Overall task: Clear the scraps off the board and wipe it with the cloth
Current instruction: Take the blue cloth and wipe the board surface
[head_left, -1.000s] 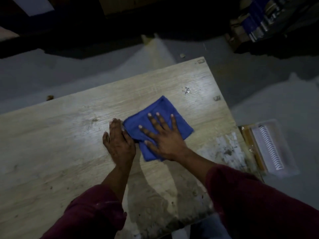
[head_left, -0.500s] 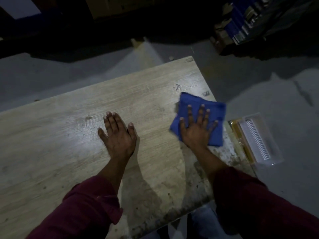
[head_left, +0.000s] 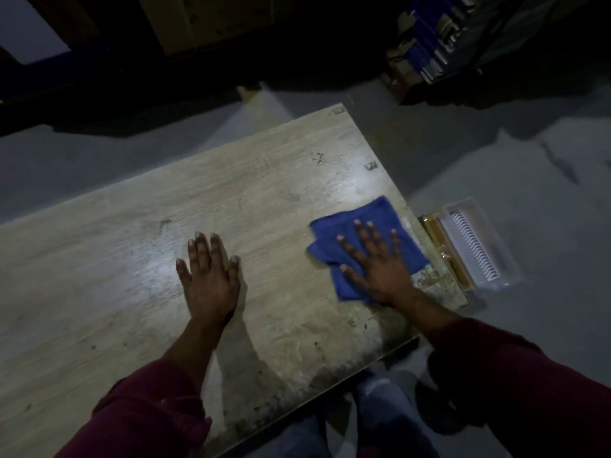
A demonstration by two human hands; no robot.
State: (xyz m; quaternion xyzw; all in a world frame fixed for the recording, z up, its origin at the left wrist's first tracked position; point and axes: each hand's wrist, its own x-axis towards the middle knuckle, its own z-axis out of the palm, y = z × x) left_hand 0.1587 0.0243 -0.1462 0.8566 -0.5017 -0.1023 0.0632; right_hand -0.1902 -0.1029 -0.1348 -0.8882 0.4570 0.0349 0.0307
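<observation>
1. Board, a long pale wood-grain panel [head_left: 264, 200], lies across a grey floor [head_left: 99, 166], its near right corner stained and flaky.
2. The folded blue cloth [head_left: 373, 223] sits at the board's right edge, pressed flat under the right hand [head_left: 377, 266], fingers straight and spread, not clutching the fabric.
3. The left hand [head_left: 208, 279] rests palm-down on bare board near the middle, fingers straight and released, holding nothing.
4. A clear plastic box of white coils [head_left: 476, 246] stands on the floor just beside the right edge.
5. Risk: a stroke carried past the edge could take the cloth off the board and drop grit onto the box.
6. Risk: with only a flat palm on it, the cloth could bunch or skid, skipping the crusted patch [head_left: 433, 285] near the right corner.
</observation>
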